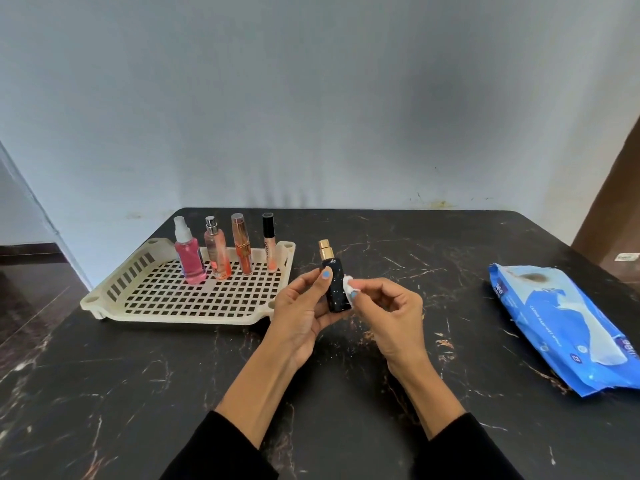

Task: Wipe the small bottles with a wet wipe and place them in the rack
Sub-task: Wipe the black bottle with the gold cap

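I hold the dark bottle (335, 289) upright above the desk (381, 393), gold cap on top, just right of the rack's near right corner. My left hand (304, 306) has it in a curled grip — thumb on the front of the body, fingers behind. My right hand (384, 306) pinches a small wad of white wet wipe (348, 285) between thumb and fingertips, its grip closed tight on the wad and pressing it to the bottle's right side.

To the left the cream rack (104, 296) sits on the desk, and four bottles stand upright along its far edge: a pink spray bottle (188, 258), a pale pink bottle (216, 249), a copper-capped bottle (241, 245) and a slim black-capped tube (269, 244).

Well apart on the right lies the blue wipes pack (568, 327) — its flap open.
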